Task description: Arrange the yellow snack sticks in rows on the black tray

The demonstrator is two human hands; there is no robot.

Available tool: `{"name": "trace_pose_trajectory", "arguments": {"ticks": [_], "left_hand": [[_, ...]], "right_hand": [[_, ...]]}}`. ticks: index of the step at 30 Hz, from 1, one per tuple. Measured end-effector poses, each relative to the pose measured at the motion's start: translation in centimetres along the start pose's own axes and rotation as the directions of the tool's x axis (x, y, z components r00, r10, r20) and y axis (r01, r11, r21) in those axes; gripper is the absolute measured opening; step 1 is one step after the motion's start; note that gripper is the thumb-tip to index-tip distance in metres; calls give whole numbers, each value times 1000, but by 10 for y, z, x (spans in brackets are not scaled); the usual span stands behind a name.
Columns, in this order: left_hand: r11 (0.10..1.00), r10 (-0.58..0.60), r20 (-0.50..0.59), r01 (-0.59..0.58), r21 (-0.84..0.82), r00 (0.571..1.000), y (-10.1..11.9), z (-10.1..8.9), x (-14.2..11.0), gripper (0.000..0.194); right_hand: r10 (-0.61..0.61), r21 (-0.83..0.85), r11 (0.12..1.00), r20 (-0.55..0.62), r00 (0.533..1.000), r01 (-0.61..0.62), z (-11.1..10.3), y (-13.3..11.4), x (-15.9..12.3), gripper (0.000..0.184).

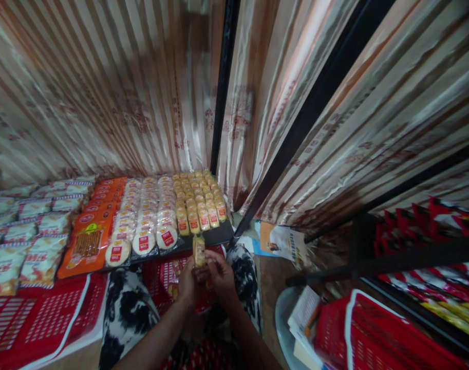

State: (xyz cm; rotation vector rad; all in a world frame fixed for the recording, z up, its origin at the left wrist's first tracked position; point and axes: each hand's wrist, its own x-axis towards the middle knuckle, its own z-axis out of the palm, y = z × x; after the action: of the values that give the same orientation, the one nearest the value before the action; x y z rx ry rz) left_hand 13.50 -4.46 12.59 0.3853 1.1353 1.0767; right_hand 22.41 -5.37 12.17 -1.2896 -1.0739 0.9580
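In front of me my left hand (187, 283) is closed around a small yellowish wrapped snack bar (199, 252), held upright. My right hand (220, 275) has its fingers curled in against the bar's lower right side. Just beyond the hands, rows of similar yellow wrapped snacks (193, 220) stand at the right end of a black shelf (203, 239). Left of them lie rows of round white packaged crackers (144, 242) with red labels. A red basket (157, 280) with some packets in it sits below the hands, between my knees.
Orange packets (88, 234) and white snack bags (41, 259) fill the shelf's left part. Red baskets (37, 313) (388, 334) stand on both sides. Black rack posts (296, 131) cross before a pleated curtain (161, 92). Another shelf on the right holds red and black packages (411, 226).
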Motion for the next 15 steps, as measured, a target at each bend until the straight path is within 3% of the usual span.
{"name": "trace_pose_trajectory", "arguments": {"ticks": [4,10,15], "left_hand": [[980,-107,15,108,-167,994,7,7,-3,26],[970,-135,18,136,-202,991,11,10,-1,19],[942,-224,71,235,-241,972,10,8,2,20]], "right_hand": [[37,23,999,-3,999,-37,-1,0,0,27],[-109,-150,983,-4,994,107,-5,-9,2,24],[-152,-215,966,-27,988,142,-6,-17,2,23]]}}
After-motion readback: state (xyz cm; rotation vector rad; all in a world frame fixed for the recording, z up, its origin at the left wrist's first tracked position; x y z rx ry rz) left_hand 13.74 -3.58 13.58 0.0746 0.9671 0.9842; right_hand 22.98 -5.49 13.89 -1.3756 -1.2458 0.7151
